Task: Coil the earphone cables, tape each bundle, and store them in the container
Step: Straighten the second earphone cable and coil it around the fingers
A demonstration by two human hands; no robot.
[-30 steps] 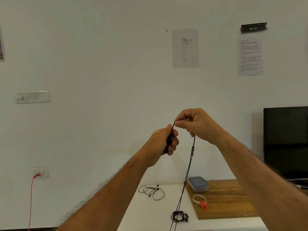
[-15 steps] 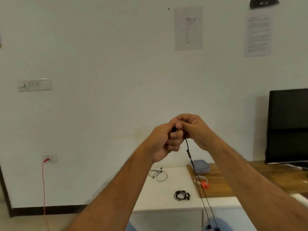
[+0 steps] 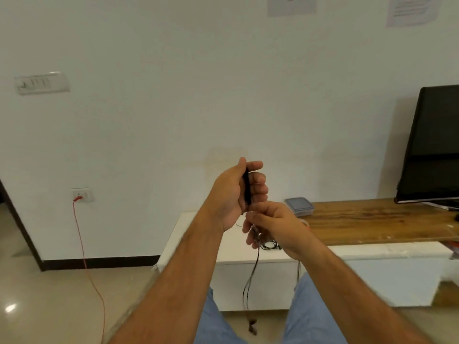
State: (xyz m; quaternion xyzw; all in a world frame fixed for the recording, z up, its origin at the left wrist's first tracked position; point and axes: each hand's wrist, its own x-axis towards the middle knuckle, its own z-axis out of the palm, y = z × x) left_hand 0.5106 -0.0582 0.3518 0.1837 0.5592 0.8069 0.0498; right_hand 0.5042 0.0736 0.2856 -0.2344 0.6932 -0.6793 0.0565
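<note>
The left hand (image 3: 236, 192) gripped a coiled bundle of thin black earphone cable (image 3: 246, 187); the right hand (image 3: 270, 224), just below, pinched its limp, light tail, likely to slip unless pinched firmly.

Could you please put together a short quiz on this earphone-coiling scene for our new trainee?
1. True or false: the container has its lid off.
2. Which hand holds the coiled part of the cable? A) left hand B) right hand C) neither
3. Fill in: the loose end of the cable hangs down between the person's ____.

Key
1. False: the lid is on.
2. A: the left hand grips the coil upright, while the right hand pinches the cable just below it.
3. Knees; the tail drops from the right hand toward the floor.
</note>
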